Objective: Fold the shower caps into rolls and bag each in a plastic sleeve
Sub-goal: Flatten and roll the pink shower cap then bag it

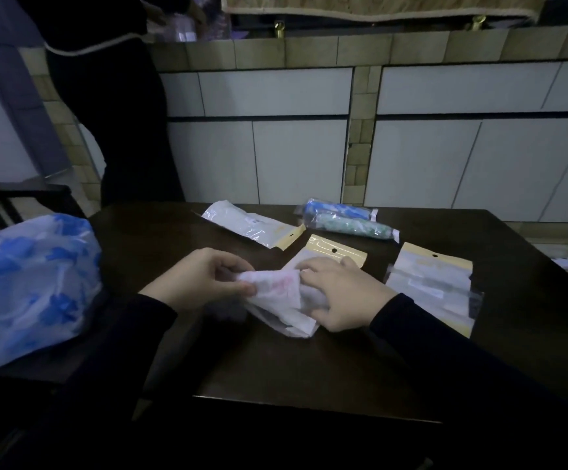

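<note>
shower cap (pixel 277 293) between both hands, apparently pinched

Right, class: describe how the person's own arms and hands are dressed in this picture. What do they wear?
Both arms are covered by long, plain dark sleeves that end at the wrists. The left hand and right hand are bare: no gloves, and no rings, watch or bracelets can be seen. No markings show on the sleeves in this dim light.
</note>
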Demonstrator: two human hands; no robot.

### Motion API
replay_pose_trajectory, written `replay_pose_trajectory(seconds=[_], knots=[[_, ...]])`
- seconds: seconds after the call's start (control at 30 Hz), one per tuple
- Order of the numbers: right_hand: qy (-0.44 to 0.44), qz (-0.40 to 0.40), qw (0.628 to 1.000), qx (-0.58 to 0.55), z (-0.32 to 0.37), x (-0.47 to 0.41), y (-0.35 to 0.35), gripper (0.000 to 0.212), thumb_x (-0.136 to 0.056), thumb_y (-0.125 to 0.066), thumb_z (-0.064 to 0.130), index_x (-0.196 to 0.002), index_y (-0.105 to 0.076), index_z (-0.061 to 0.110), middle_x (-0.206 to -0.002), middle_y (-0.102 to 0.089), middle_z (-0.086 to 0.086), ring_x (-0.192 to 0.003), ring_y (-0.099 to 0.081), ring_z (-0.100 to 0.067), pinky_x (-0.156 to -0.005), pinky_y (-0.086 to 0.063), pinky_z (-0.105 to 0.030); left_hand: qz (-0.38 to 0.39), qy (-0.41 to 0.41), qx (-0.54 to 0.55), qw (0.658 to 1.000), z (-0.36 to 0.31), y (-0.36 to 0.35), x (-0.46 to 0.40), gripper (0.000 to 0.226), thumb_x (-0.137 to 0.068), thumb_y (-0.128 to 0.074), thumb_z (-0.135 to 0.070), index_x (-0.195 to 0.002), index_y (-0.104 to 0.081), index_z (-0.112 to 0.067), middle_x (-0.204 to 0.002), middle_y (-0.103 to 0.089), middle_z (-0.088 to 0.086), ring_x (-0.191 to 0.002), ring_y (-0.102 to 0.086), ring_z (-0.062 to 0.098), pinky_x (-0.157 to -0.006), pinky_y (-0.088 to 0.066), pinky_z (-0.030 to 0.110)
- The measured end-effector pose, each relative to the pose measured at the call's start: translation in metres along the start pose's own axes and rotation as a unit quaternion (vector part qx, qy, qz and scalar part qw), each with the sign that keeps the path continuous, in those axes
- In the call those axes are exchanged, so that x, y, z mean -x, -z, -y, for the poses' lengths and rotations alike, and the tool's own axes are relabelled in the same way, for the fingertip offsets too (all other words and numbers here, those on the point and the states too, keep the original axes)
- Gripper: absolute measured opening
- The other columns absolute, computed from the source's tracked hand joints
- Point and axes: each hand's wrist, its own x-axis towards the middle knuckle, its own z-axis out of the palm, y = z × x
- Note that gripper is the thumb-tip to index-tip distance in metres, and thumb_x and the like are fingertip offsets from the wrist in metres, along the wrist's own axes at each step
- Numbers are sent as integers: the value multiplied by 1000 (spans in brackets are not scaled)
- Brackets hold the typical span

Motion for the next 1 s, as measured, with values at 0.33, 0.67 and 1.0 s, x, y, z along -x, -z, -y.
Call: replay_pose_trajectory(seconds=[0.33, 0.67, 1.0], knots=[[15, 50, 999, -13, -2, -15, -8, 54, -90, -53, 53, -141, -38, 48, -139, -39, 13, -127, -32, -10, -100, -20, -34, 107, 80, -72, 988, 19, 11, 12, 9, -77, -80, -34, -78, -72, -38, -75, -73, -18, -68, -63, -7, -68, -46, 14], [-19, -70, 993, -94, -2, -20, -16, 25, -84, -66, 48, -105, -72, 37, -110, -56, 17, -108, -46, -7, -93, -37, -31, 105, 111, -95, 984, 20, 9, 5, 14, -81, -76, -37, -93, -76, -29, -83, -74, -12, -75, -63, 0, -70, -46, 14], [6, -32, 990, -139, -9, -29, -23, 39, -86, -62, 51, -124, -60, 43, -137, -48, 26, -126, -35, -3, -108, -27, -36, 91, 132, -81, 984, 29, 12, 6, 11, -80, -76, -39, -90, -73, -35, -81, -72, -17, -83, -65, 2, -81, -50, 23]])
